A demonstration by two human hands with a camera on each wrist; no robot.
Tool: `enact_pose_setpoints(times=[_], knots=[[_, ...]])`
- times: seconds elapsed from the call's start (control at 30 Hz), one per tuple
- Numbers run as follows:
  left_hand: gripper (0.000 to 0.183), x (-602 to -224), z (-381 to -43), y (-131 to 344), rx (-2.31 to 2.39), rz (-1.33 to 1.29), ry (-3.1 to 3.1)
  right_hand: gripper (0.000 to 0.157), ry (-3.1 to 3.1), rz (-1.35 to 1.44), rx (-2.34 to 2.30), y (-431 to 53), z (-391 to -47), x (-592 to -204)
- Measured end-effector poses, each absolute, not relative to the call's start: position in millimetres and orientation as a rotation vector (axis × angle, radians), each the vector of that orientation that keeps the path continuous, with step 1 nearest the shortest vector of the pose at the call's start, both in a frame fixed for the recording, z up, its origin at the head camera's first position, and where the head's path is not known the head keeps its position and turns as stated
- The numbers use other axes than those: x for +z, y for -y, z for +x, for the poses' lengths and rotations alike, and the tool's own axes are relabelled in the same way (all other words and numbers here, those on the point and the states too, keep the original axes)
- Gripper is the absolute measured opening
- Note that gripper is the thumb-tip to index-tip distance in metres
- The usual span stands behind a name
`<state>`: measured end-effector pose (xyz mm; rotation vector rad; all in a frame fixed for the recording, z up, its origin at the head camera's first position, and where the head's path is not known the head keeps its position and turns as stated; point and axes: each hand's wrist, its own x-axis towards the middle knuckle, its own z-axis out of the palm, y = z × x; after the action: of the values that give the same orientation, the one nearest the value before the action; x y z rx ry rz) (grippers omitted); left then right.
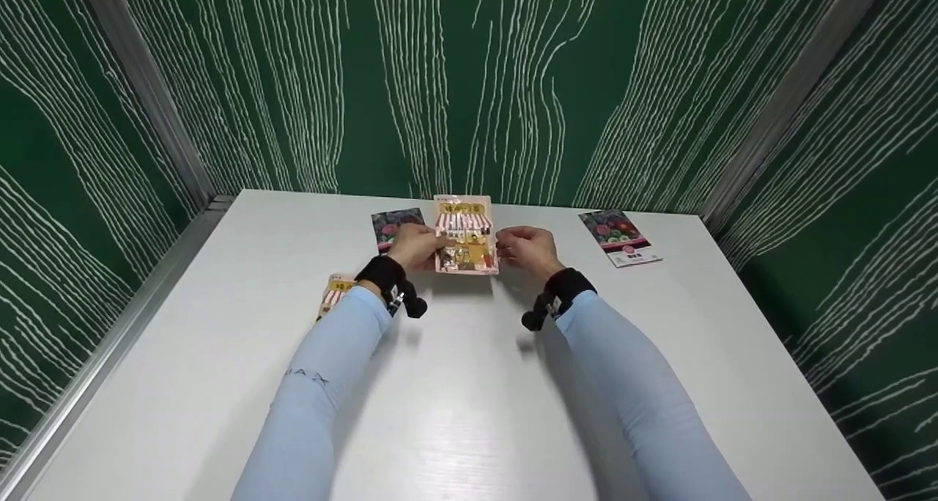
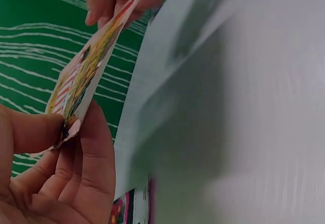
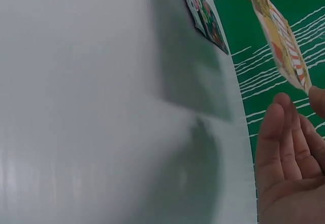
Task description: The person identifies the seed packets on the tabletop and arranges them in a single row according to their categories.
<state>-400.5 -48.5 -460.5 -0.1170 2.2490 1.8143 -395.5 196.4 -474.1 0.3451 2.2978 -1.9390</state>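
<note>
While packet (image 1: pixel 467 226) in fingers (image 2: pixel 97 155), "AX" sleeve (image 1: pixel 315 395)

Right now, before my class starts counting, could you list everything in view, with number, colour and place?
Held packet: one, pink and yellow with red-white stripes, above the table, in the left hand
Matching packet: one, same colours, on the table, partly behind the left arm
Dark picture packets: two, dark with colourful prints, far table, one partly behind the left hand, one at right
Table: one, white, below
Wall panels: three sides, green with white lines, around
Corner posts: two, grey, back left and right
Sleeves: two, light blue, forearms
Wrist straps: two, black, wrists
Left hand: one, bare, pinching the held packet
Right hand: one, bare, by its right edge
</note>
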Motion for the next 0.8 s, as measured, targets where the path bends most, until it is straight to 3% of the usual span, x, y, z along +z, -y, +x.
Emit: enact_pose_setpoints(times=[0.4,0.67,0.8], knots=[[0.026,-441,-387,64,1.5,0.102,-2.295,0.032,-2.341,0.271,-1.919,-181,-388,-468],[0.051,-430,-383,84,1.109,0.284,-2.486,0.021,-2.4,0.14,-1.764,-174,-382,-467],[0.041,-424,-379,90,0.921,0.335,-2.564,0.021,-2.444,0.104,-1.641,-170,-378,-467]])
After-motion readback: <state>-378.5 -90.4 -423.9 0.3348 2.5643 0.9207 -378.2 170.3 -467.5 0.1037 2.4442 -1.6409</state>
